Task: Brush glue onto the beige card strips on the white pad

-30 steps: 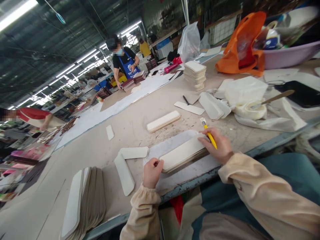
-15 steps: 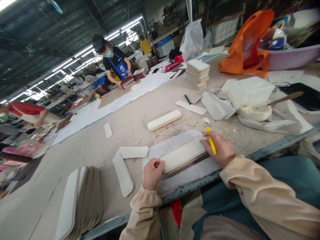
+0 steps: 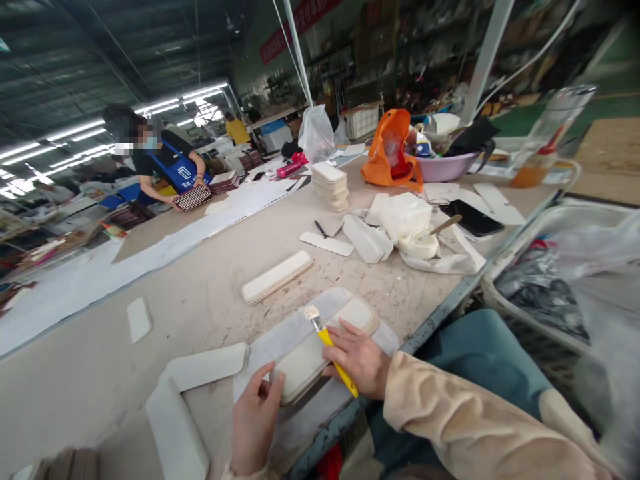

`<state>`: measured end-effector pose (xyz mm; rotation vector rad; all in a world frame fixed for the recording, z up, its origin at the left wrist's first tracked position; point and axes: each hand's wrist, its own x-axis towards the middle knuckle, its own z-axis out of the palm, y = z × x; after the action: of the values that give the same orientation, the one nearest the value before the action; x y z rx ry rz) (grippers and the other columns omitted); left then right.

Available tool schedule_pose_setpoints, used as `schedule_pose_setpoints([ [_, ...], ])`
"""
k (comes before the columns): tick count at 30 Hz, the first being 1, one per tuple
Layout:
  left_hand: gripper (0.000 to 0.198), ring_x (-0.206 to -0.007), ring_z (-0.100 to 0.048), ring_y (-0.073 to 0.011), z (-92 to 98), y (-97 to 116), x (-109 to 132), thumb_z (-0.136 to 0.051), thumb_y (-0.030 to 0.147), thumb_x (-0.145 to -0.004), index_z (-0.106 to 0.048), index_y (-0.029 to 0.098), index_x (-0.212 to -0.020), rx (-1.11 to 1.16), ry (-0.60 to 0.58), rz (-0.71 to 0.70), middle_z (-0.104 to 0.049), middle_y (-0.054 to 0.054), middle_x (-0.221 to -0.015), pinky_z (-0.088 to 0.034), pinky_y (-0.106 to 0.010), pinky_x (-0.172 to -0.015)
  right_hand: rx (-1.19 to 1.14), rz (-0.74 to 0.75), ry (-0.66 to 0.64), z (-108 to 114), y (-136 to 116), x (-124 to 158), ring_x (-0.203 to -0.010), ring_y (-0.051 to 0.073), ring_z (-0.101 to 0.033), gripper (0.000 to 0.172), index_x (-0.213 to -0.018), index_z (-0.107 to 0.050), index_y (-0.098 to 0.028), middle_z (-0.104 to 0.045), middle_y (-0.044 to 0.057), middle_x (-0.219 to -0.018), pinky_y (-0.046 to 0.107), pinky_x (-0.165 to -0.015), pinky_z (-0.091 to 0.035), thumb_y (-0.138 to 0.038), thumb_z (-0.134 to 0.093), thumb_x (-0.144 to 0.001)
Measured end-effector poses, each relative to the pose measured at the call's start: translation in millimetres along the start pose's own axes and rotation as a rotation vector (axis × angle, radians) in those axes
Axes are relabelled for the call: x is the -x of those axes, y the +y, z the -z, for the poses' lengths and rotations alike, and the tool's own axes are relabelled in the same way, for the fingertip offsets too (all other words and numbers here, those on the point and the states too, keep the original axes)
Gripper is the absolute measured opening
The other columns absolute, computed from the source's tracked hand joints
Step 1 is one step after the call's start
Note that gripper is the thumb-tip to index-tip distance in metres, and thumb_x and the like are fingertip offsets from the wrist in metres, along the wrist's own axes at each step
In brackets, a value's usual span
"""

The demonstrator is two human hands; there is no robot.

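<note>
A stack of long white card strips [image 3: 300, 365] with rounded ends lies on a white paper sheet [image 3: 270, 339] near the table edge. My left hand [image 3: 256, 412] pinches the stack's left end between thumb and fingers. Across the middle of the stack, my right hand [image 3: 363, 360] holds a brush [image 3: 325, 336] by its yellow handle, its pale bristles pointing away from me. Some of this hand's fingers rest on the strips. Two loose strips [image 3: 210, 365] lie left of the paper, one overlapping the other. Behind the paper is a smaller stack of strips [image 3: 277, 276].
A tub of white paste [image 3: 419, 245] with a stick in it stands back right, near a black phone [image 3: 473, 219]. Beyond are a taller strip pile [image 3: 330, 187], an orange bag [image 3: 393, 150] and a purple basin [image 3: 445, 167]. A co-worker [image 3: 170, 163] handles dark pieces across the table.
The view has swung right. My right hand has moved from the stack's right end to its middle, carrying the brush. My left hand stays at the left end.
</note>
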<state>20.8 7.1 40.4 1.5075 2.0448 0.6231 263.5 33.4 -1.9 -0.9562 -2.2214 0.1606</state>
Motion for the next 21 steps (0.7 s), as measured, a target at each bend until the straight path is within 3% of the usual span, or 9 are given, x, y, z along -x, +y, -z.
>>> schedule_pose_setpoints([
  [5, 0.063, -0.059, -0.057, -0.0191, -0.4, 3.7, 3.1, -0.055, 0.067, -0.069, -0.067, 0.017, -0.106, 0.007, 0.029, 0.006, -0.059, 0.002, -0.059, -0.043, -0.031, -0.060, 0.104, -0.122, 0.049, 15.0, 27.0, 10.2, -0.122, 0.027, -0.054, 0.021, -0.103, -0.059, -0.019, -0.068, 0.011, -0.108, 0.052, -0.110, -0.033, -0.036, -0.055, -0.091],
  [10, 0.060, -0.062, -0.059, -0.0194, -1.8, 2.1, 4.3, -0.056, 0.065, -0.070, -0.066, 0.017, -0.105, 0.044, 0.039, 0.005, -0.062, 0.000, -0.069, -0.046, -0.032, -0.064, 0.138, -0.369, 0.158, 27.0, 52.3, 14.9, -0.122, 0.031, -0.052, 0.022, -0.105, -0.054, -0.018, -0.064, 0.015, -0.114, 0.055, -0.105, -0.037, -0.033, -0.057, -0.089],
  [14, 0.059, -0.063, -0.057, -0.0189, -3.9, -1.5, 2.9, -0.057, 0.064, -0.069, -0.065, 0.016, -0.102, 0.033, 0.097, -0.034, -0.062, -0.004, -0.083, -0.047, -0.035, -0.066, 0.011, -0.450, 0.206, 28.5, 57.1, 13.2, -0.113, 0.027, -0.057, 0.022, -0.103, -0.049, -0.021, -0.063, 0.012, -0.114, 0.050, -0.102, -0.042, -0.033, -0.059, -0.087],
  [21, 0.045, -0.067, -0.057, -0.0208, -1.1, 12.9, 5.2, -0.061, 0.058, -0.066, -0.064, 0.017, -0.085, 0.075, 0.160, -0.041, -0.062, -0.003, -0.074, -0.045, -0.033, -0.065, -0.170, -0.486, 0.331, 30.2, 51.9, 10.0, -0.110, 0.026, -0.059, 0.028, -0.102, -0.046, -0.026, -0.063, 0.008, -0.117, 0.044, -0.092, -0.048, -0.026, -0.064, -0.081],
])
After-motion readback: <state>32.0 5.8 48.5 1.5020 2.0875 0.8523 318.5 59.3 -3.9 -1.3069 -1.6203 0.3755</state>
